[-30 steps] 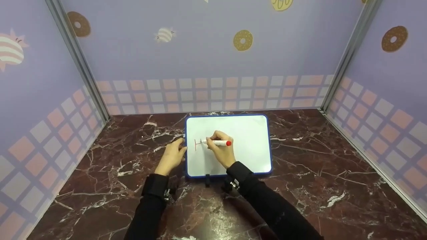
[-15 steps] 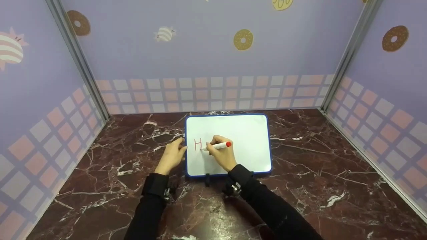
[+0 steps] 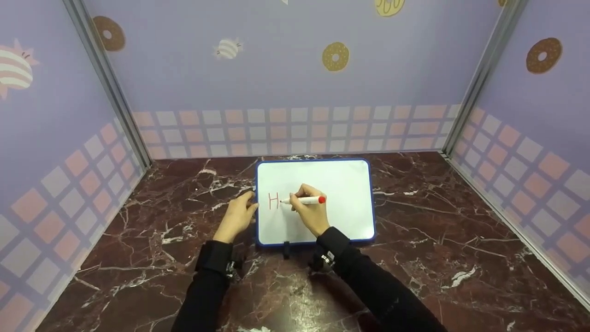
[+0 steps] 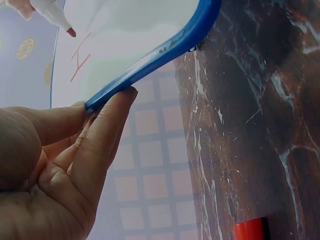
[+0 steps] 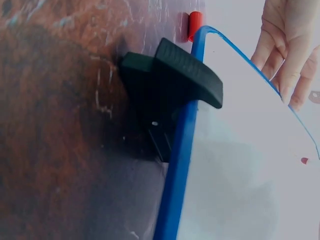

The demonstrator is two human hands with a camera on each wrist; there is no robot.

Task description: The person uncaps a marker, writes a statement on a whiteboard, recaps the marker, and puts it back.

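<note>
A: As the left hand (image 3: 237, 216) pinches the blue rim (image 4: 150, 66) of the whiteboard (image 3: 341, 184) between thumb and fingers, what follows rightward?
B: A red letter H (image 3: 274, 200) on the smooth white face, the whiteboard standing mid-tabletop (image 3: 161, 258) (veined, marble-patterned) in a ridged black stand (image 5: 155, 90).
A: And beyond?
B: A cylindrical white marker (image 3: 308, 199), gripped by the curled right hand (image 3: 314, 216), which is cut off in the left wrist view; whether the tip touches the whiteboard cannot be told.
</note>
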